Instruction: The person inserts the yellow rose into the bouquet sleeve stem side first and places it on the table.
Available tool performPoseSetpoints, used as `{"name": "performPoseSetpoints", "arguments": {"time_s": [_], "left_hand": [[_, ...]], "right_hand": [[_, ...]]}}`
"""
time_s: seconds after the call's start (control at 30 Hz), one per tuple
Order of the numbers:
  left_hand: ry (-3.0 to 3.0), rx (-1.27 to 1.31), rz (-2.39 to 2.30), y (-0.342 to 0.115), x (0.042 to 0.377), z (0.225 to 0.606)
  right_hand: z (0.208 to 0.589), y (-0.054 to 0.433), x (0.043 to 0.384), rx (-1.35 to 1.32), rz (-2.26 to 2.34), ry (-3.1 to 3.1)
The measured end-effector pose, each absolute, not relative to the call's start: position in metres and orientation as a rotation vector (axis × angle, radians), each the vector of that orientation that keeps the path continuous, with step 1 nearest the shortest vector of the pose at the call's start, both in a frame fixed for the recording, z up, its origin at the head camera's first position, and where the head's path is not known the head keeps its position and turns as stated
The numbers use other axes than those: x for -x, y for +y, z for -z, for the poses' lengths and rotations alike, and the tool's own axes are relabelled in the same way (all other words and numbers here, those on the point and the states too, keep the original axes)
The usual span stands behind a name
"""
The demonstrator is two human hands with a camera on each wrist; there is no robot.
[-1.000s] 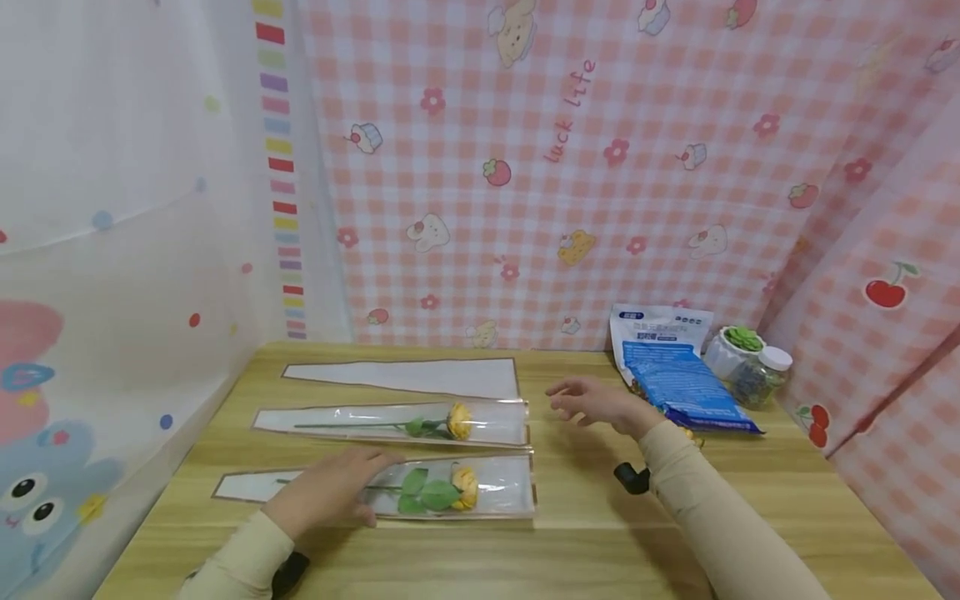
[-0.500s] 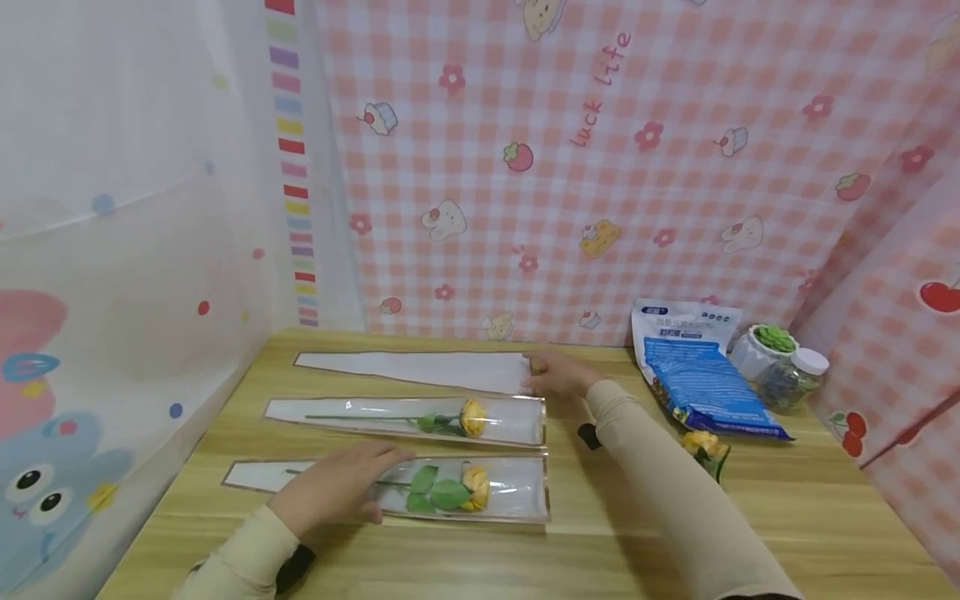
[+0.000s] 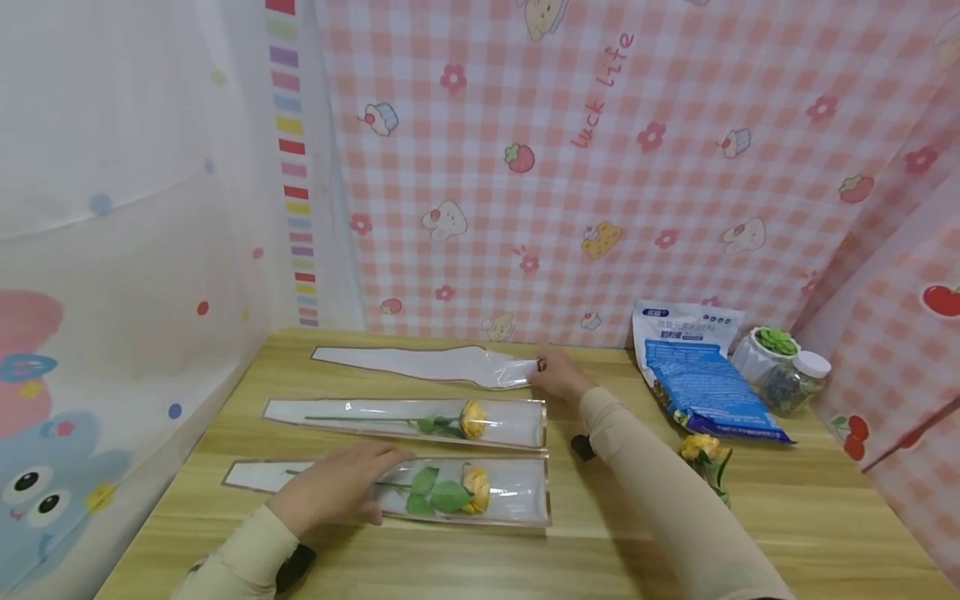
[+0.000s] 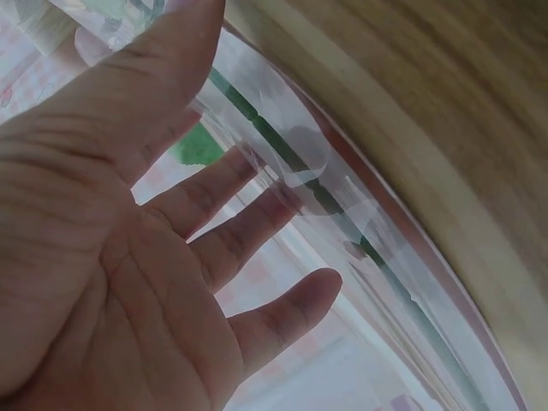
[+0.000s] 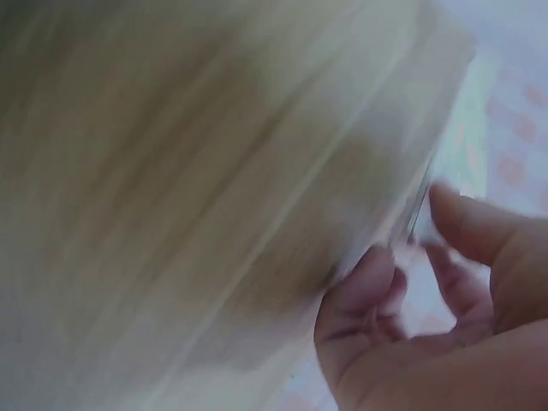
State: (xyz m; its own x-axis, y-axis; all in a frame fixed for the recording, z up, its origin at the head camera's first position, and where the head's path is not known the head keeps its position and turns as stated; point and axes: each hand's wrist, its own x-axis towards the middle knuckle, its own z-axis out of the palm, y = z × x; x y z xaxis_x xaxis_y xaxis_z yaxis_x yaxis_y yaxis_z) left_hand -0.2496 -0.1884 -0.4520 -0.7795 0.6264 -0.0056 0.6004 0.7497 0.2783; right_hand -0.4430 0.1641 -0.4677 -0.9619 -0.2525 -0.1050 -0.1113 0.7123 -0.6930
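My right hand point(image 3: 561, 375) pinches the right end of the farthest clear flower sleeve point(image 3: 420, 364). That long, tapered sleeve has a brown edge and is bent near my fingers; no flower shows in it. Blur hides the exact grip in the right wrist view. My left hand point(image 3: 337, 487) rests on the nearest flower sleeve point(image 3: 517, 504), which contains a yellow rose point(image 3: 476, 489) with green leaves. Its fingers look relaxed and spread in the left wrist view, touching the plastic over the green stem point(image 4: 278, 141). Between these two lies another sleeve point(image 3: 517, 423) with a yellow rose point(image 3: 472, 418) inside.
On the right of the wooden table point(image 3: 480, 558) lies a loose yellow flower point(image 3: 703, 450), partly behind my right sleeve. Behind it are a blue and white bag point(image 3: 690, 375), a white-potted succulent point(image 3: 772, 346) and a lidded jar point(image 3: 797, 383). Patterned cloth closes off the back and sides.
My right hand has reached forward and left to the farthest sleeve and taken its right end. That sleeve has shifted slightly right and buckled. My left hand stays in place.
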Motion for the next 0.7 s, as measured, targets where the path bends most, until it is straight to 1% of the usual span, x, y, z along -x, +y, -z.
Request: {"name": "performPoseSetpoints", "arguments": {"time_s": [0.1, 0.23, 0.4, 0.57, 0.7], "left_hand": [[2.839, -0.993, -0.4, -0.188, 0.249, 0.453], [2.841, -0.977, -0.409, -0.188, 0.249, 0.454], [2.856, -0.99, -0.404, -0.188, 0.247, 0.453], [2.865, -1.013, -0.389, -0.187, 0.247, 0.454], [2.864, -1.019, -0.394, -0.187, 0.246, 0.456]], "right_hand": [[0.465, 0.165, 0.438, 0.116, 1.341, 2.596], [0.462, 0.168, 0.433, 0.046, 1.538, 2.483], [0.465, 0.173, 0.428, 0.113, 1.694, 2.464], [0.47, 0.174, 0.422, 0.267, 1.784, 2.459], [0.471, 0.176, 0.415, 0.401, 1.756, 2.532]]}}
